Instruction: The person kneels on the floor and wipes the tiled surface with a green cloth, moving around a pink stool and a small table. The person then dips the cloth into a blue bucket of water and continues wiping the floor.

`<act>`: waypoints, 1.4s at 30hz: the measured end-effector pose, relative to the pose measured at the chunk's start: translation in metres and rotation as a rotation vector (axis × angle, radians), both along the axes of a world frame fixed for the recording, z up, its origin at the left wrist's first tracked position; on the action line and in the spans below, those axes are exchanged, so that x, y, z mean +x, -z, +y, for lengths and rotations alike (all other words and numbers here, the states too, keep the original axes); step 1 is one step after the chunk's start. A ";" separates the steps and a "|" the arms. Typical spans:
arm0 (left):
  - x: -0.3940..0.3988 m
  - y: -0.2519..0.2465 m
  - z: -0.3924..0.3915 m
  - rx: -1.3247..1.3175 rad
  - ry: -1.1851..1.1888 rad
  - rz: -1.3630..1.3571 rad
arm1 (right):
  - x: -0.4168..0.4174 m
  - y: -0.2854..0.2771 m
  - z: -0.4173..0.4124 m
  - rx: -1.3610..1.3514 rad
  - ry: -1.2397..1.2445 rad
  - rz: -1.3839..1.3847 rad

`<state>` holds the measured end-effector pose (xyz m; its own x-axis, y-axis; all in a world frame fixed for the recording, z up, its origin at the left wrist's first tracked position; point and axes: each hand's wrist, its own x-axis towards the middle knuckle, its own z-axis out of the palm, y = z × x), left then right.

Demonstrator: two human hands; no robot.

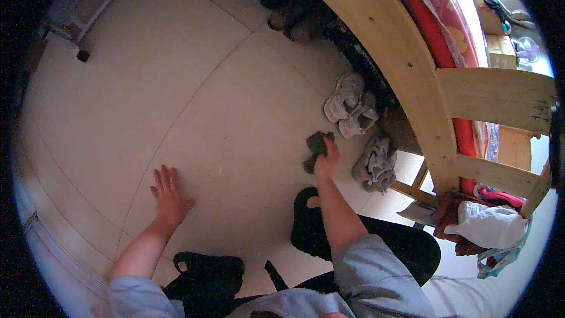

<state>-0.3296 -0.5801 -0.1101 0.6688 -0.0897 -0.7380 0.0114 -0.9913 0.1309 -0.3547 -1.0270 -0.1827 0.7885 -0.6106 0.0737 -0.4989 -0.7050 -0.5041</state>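
My left hand point(169, 198) rests palm down on the tiled floor point(207, 119), its fingers spread and nothing in it. Off to the right, my right hand point(326, 161) presses a crumpled dark green cloth point(317, 143) against the tiles. Part of the cloth is hidden under the fingers. A pair of light sneakers point(351, 108) lies just beyond the right hand. Grey sneakers point(375, 163) sit to its right, close to the bed. My feet wear black footwear point(304, 225), below the hands.
A wooden bed frame point(423, 79) curves along the right side. Dark shoes point(287, 9) line the floor beneath its far part. A metal-legged stand point(101, 13) is at upper left. A white plastic bag point(490, 223) lies at the bed's near end.
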 end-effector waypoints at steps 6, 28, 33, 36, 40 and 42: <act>-0.003 0.009 -0.004 0.073 0.045 0.008 | 0.014 0.024 0.175 0.240 -0.596 0.158; -0.008 0.022 -0.009 0.110 0.055 0.014 | -0.012 0.090 -0.222 -0.486 0.355 0.657; -0.001 0.020 -0.014 0.163 0.067 0.062 | -0.018 0.064 0.010 -0.152 0.309 0.264; 0.002 0.024 -0.012 0.203 0.106 0.049 | -0.031 0.042 0.163 -0.005 -0.193 0.222; -0.003 0.030 -0.003 0.147 0.150 -0.003 | -0.011 0.008 0.220 0.399 -0.532 0.125; -0.009 0.034 0.001 0.107 0.150 -0.051 | 0.009 -0.011 0.173 0.612 -0.432 0.217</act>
<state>-0.3391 -0.5790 -0.1437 0.6905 -0.1144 -0.7143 -0.1419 -0.9896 0.0213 -0.3460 -0.8541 -0.1716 0.9237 -0.1283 -0.3610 -0.3758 -0.4870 -0.7884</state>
